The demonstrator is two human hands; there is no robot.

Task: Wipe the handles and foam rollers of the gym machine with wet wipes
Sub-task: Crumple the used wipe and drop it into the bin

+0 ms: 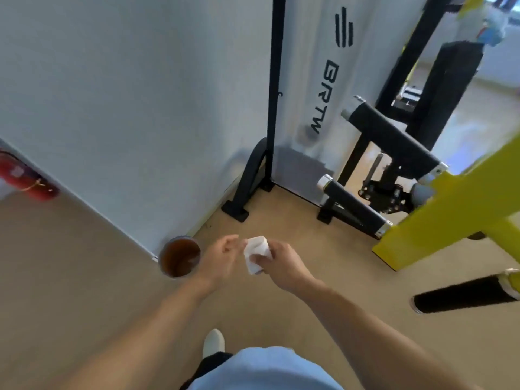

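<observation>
Right hand (281,263): low centre of the frame, fingers pinched around a folded white wet wipe (257,256).
Left hand (221,257): just left of the wipe, fingers loosely curled, holding nothing.
Gym machine: right side; black foam rollers (394,137) on a yellow frame (461,209).
Cup (180,260): on the floor, left of the hands, brown liquid inside.

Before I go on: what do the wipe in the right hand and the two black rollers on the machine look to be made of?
Wipe: thin white nonwoven or paper-like sheet, matte, crumpled softly in the right hand; wetness not visible. Upper roller and lower roller: black matte padding, probably foam or vinyl-covered foam, with shiny silver end caps that look like metal or chromed plastic.
</observation>
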